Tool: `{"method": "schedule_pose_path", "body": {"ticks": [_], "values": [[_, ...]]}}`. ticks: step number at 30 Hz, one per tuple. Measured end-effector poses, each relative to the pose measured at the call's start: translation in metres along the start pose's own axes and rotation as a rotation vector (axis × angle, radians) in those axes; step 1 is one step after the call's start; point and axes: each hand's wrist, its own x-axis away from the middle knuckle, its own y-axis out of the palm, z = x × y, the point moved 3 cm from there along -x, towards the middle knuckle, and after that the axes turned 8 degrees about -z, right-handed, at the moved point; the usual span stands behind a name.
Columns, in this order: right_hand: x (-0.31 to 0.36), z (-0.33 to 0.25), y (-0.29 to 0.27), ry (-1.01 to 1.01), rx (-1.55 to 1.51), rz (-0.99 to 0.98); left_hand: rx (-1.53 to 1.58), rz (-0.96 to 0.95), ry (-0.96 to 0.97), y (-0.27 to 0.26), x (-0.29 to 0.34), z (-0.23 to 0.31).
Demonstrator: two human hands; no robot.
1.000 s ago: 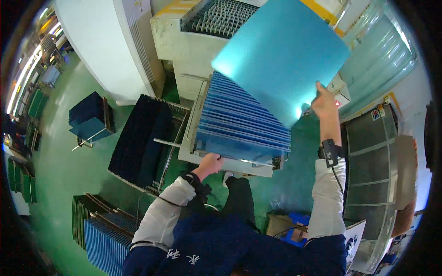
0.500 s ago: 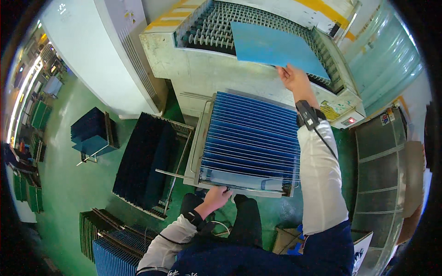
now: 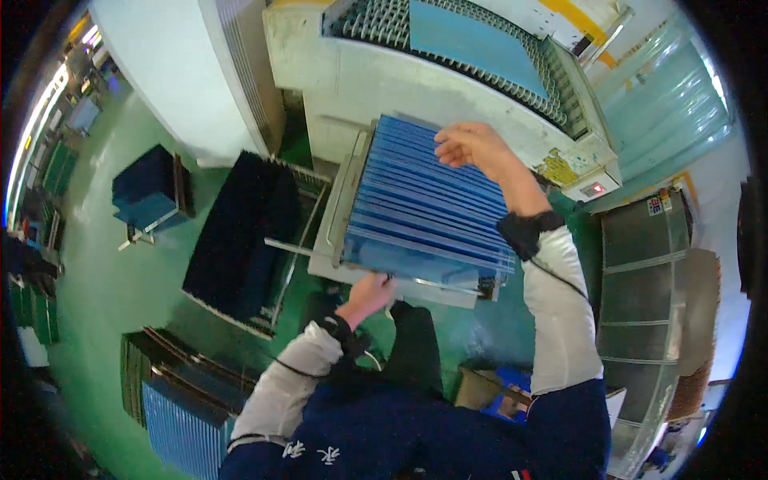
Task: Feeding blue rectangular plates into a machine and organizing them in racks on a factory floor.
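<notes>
A metal rack (image 3: 330, 232) in front of me holds several thin blue panels (image 3: 432, 200) standing on edge in a row. My left hand (image 3: 371, 296) is closed on the near rail of the rack, by its left corner. Over the far part of the panels hovers my right hand (image 3: 472, 150), its fingers loosely apart and nothing in them. One light blue panel (image 3: 476, 44) lies flat on the rollers of the conveyor machine (image 3: 360, 24) beyond the rack. Each wrist wears a black band.
To the left stands another rack of dark panels (image 3: 240, 232), with a smaller stack (image 3: 148, 188) farther off. More racked blue panels (image 3: 180, 424) sit at lower left. A tall white cabinet (image 3: 172, 72) rises at far left; a grey-panelled frame (image 3: 644, 320) stands on the right.
My right hand has let go of the light blue panel, now lying on the rollers, and come back over the rack. My left hand stays at the near rail. The whole view has shifted slightly.
</notes>
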Motion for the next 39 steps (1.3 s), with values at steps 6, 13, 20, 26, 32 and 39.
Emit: {"method": "schedule_pose_path", "body": {"ticks": [6,13,20,26,32,39], "values": [[0.098,0.085,0.086,-0.209,0.657,0.177,0.117,0.016,-0.024,0.002,0.000,0.004],[0.142,0.135,0.140,-0.261,0.971,0.362,0.109,0.030,-0.034,-0.002,0.000,0.001],[0.151,0.144,0.158,-0.242,1.298,0.456,0.061,0.020,-0.015,0.003,0.002,0.014],[0.151,0.152,0.169,-0.158,1.227,0.513,0.161,-0.070,-0.059,0.004,0.005,0.013],[0.129,0.165,0.152,-0.192,1.006,0.546,0.174,0.038,0.039,0.010,-0.005,0.002],[0.126,0.161,0.152,-0.271,1.043,0.504,0.031,-0.116,0.016,0.008,0.003,-0.005]]}}
